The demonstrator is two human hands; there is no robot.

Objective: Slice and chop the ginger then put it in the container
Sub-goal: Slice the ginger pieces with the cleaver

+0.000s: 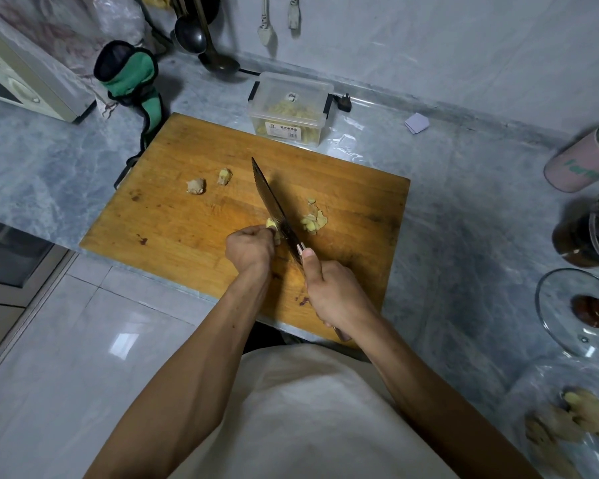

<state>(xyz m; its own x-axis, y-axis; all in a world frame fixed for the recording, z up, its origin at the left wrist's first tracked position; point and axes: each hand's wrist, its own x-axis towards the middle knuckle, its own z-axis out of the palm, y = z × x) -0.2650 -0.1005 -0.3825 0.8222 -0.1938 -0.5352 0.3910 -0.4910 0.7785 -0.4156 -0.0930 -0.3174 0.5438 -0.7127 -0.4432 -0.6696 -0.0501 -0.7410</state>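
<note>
We see the ginger piece (271, 225) near the front of the cutting board (173, 216), pinched in our left hand (249, 249), whose grip curls round it. The knife (275, 212) lies just right of it, its blade running away from us. Our right hand (332, 292) wraps the handle, so the slices (313, 221) fall rightward. The container (289, 110) waits behind the board on the counter (464, 219).

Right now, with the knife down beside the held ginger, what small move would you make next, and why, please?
Probably lift the knife and shift the left hand slightly back for another slice: the ginger piece it grips still shows uncut at the blade, and cut slices already lie on the blade's far side. The right hand holds the handle.
</note>
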